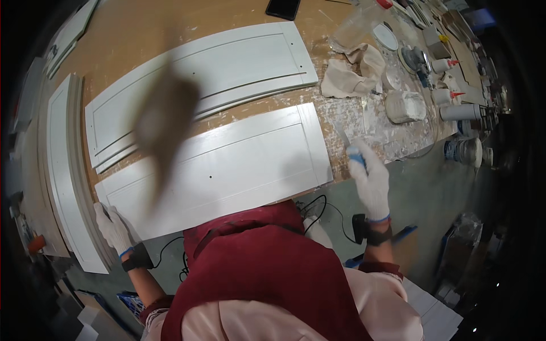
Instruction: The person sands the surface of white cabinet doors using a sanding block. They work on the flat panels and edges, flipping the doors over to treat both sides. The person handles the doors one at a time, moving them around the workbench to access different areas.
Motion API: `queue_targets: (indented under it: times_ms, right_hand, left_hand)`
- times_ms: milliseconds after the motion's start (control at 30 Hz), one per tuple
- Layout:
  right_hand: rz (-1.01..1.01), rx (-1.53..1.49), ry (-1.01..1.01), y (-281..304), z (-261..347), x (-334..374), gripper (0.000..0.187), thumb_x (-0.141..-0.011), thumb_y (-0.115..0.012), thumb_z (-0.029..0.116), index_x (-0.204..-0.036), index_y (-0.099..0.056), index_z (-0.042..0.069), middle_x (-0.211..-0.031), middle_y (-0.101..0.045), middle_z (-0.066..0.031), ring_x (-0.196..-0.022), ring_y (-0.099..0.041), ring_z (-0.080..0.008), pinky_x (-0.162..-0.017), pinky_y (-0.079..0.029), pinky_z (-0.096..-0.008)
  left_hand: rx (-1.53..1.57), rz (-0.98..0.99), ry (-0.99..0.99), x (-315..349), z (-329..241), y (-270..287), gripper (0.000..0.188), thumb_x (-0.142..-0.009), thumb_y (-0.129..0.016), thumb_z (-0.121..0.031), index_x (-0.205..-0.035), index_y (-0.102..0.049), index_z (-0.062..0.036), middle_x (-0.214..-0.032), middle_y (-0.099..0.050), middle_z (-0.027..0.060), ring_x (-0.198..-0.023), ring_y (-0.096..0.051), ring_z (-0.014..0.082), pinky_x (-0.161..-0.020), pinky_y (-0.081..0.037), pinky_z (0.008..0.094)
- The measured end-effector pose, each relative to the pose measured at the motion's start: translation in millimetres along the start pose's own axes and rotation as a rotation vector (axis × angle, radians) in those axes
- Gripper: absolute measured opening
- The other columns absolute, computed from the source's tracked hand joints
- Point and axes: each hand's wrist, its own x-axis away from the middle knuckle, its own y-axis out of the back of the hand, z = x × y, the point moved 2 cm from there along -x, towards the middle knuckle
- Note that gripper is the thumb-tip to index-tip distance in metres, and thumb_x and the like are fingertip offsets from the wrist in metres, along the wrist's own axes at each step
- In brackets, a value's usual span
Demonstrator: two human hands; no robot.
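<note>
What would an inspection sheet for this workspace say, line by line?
Surface: brown table, smeared white toward the right.
Job's things: near white panel; far white panels beyond it; left-side panels; blue-handled tool.
Clutter: crumpled cloth, white tub and red-capped clear bottle, right side.
Hands: gloved right hand holds the tool; gloved left hand at the near panel's left end, contact unclear.
Cables: black cables below the table's near edge.
Surroundings: green floor; blurred brown shape, unidentifiable.

Cannot identify brown blur (pixel 165 111), centre-left | hides part of lower white panel (pixel 224 170) | see smartphone (pixel 282 8) cropped, top edge
</note>
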Motion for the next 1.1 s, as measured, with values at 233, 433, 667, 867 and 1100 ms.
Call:
queue_targets:
  times_ms: [233,433,667,867,1100]
  right_hand:
    - [0.029,0.285,-0.125,-44,4,51,0.037,-0.086,-0.061,0.020,-0.122,-0.063,0.010,-0.112,-0.066,-0.0204,-0.100,-0.065,-0.0369,-0.085,-0.052,-0.0402]
    - [-0.004,0.408,0.051,-54,8,43,0.035,-0.084,-0.064,0.021,-0.118,-0.066,0.014,-0.097,-0.068,-0.0171,-0.085,-0.066,-0.0366,-0.074,-0.053,-0.0439]
    - [0.034,0.510,0.018,-63,13,41,0.033,-0.084,-0.063,0.021,-0.117,-0.067,0.015,-0.093,-0.068,-0.0155,-0.082,-0.066,-0.0356,-0.073,-0.053,-0.0433]
    - [0.159,0.645,-0.082,-61,23,44,0.033,-0.084,-0.061,0.021,-0.117,-0.067,0.015,-0.093,-0.068,-0.0156,-0.085,-0.066,-0.0354,-0.075,-0.053,-0.0431]
    - [-0.036,0.528,0.149,-70,15,34,0.031,-0.085,-0.059,0.023,-0.115,-0.064,0.019,-0.084,-0.065,-0.0139,-0.074,-0.065,-0.0368,-0.066,-0.051,-0.0473]
  left_hand:
    - [-0.009,-0.015,-0.029,-3,7,-4,0.051,-0.097,-0.055,-0.030,-0.141,-0.046,-0.0059,-0.137,-0.053,0.0215,-0.125,-0.050,0.0392,-0.103,-0.040,0.0454]
    - [-0.030,-0.007,0.010,0,1,-1,0.051,-0.097,-0.055,-0.030,-0.142,-0.045,-0.0089,-0.136,-0.053,0.0212,-0.123,-0.052,0.0391,-0.102,-0.041,0.0474]
    - [-0.042,-0.009,0.035,2,2,-3,0.050,-0.096,-0.056,-0.030,-0.141,-0.046,-0.0094,-0.136,-0.053,0.0201,-0.124,-0.051,0.0384,-0.102,-0.041,0.0468]
    - [-0.022,-0.044,-0.014,-2,14,-10,0.050,-0.096,-0.057,-0.029,-0.140,-0.048,-0.0085,-0.137,-0.053,0.0197,-0.124,-0.051,0.0383,-0.102,-0.041,0.0457]
    - [-0.017,-0.009,0.043,4,-7,4,0.050,-0.096,-0.057,-0.030,-0.140,-0.048,-0.0080,-0.136,-0.054,0.0203,-0.123,-0.052,0.0386,-0.101,-0.042,0.0459]
